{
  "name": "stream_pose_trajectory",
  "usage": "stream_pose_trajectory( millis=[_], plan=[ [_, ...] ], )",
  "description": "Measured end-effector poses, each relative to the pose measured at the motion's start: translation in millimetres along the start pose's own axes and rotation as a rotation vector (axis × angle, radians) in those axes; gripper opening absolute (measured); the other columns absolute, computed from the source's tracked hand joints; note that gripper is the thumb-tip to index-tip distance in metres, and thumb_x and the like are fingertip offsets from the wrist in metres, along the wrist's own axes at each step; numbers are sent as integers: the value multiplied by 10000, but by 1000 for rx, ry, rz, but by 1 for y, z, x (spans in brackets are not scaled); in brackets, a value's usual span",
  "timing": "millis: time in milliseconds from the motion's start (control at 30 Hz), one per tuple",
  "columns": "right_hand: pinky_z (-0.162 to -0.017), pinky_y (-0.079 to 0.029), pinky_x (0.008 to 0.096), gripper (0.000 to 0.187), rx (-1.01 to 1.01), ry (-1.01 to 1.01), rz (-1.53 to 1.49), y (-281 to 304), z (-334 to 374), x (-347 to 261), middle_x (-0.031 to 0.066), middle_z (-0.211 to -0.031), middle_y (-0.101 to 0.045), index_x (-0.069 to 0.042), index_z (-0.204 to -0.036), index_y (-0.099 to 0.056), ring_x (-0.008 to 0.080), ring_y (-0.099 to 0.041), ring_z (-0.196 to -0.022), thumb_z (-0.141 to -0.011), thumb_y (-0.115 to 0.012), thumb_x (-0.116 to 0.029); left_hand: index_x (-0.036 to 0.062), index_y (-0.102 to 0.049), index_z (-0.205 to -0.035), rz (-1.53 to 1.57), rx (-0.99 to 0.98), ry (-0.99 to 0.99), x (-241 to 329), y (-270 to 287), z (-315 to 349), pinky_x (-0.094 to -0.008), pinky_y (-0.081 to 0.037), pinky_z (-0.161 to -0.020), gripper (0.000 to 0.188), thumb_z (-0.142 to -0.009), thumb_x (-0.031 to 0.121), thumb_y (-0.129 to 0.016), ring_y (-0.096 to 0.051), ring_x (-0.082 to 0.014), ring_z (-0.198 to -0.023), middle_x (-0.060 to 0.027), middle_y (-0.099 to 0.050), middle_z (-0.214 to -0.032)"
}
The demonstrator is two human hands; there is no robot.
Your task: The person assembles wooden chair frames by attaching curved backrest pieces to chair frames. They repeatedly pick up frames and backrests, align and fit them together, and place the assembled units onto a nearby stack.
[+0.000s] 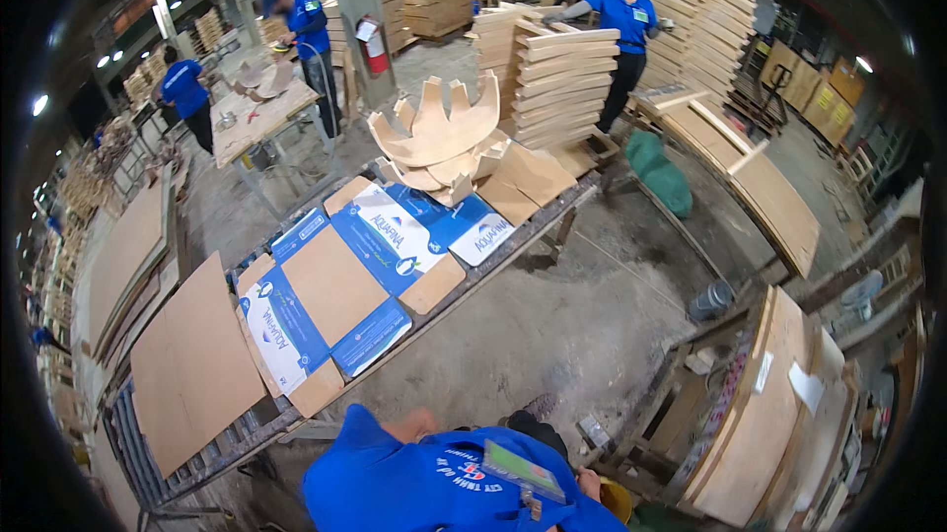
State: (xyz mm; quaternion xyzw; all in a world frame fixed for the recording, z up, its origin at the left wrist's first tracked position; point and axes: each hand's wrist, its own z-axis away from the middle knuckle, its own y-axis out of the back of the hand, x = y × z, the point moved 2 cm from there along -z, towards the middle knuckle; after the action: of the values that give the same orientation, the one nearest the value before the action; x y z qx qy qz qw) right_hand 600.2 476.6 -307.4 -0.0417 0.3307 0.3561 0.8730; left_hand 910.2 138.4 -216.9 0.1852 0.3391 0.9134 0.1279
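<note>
Beside my blue shirt [424, 478], a short bare stretch of my left arm [409, 425] comes out of the sleeve; the hand itself is hidden. On the other side, a small part of my right hand [589, 484] shows low by my body, right against a yellow container [616, 500]. Its fingers are mostly hidden, so I cannot tell whether it grips the container. Ahead of me, flattened blue and white cartons [370, 236] and a plain brown cardboard sheet [192, 364] lie on a roller conveyor [128, 433]. Several curved wooden pieces [439, 133] are piled at the conveyor's far end.
Curved wooden panels [760, 404] rest on a stand at my right. Beyond it are a grey bucket [710, 300], a green bundle [659, 175] and a long wooden table [740, 172]. Co-workers in blue stand by a stacked wood pile [564, 83] and a worktable [261, 121].
</note>
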Motion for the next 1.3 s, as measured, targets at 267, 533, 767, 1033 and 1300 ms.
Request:
stream_pose_trajectory(
  millis=[267, 533, 767, 1033, 1300],
  plan=[
    [-450, -453, 351, 82, 39, -134, -82, 50, -98, -171, 61, -697, -567, -110, -968, -563, 194, -525, -514, -1027, -513, -137, 30, -756, -1021, 459, 246, -18, 174, 134, -143, -511, -571, -731, 354, -931, 304, -551, -723, -409, -767, -172, -771, -876],
    [-461, -478, 346, 208, -90, -27, -286, 82, -228, -322, 8, -669, -514, -136, -975, -487, 167, -522, -541, -1073, -576, -297, 16, -772, -1042, 416, 86, 89, 267, 181, -230, -503, -583, -798, 360, -913, 309, -606, -747, -386, -857, -206, -767, -962],
    [-489, -467, 366, 324, -106, -78, -15, 58, -335, -391, 18, -583, -460, -140, -719, -487, 210, -512, -509, -1004, -574, -265, 14, -776, -976, 365, 81, 251, 260, 230, -308, -526, -576, -887, 399, -912, 361, -588, -716, -439, -1014, -263, -740, -1034],
    [-505, -498, 347, 368, -188, -209, -47, 67, -404, -551, 20, -598, -514, -157, -716, -505, 208, -557, -536, -1018, -591, -349, 16, -774, -993, 163, 260, -49, 372, 381, -456, -523, -576, -889, 391, -902, 351, -595, -714, -438, -1024, -250, -742, -1063],
    [-509, -525, 316, 421, -88, 155, -638, 185, -540, -760, 8, -592, -525, -181, -774, -502, 185, -563, -537, -1037, -585, -500, 106, -783, -917, 787, 542, -80, 476, 465, -537, -499, -581, -820, 341, -922, 383, -585, -742, -374, -899, -209, -757, -967]
  ],
)
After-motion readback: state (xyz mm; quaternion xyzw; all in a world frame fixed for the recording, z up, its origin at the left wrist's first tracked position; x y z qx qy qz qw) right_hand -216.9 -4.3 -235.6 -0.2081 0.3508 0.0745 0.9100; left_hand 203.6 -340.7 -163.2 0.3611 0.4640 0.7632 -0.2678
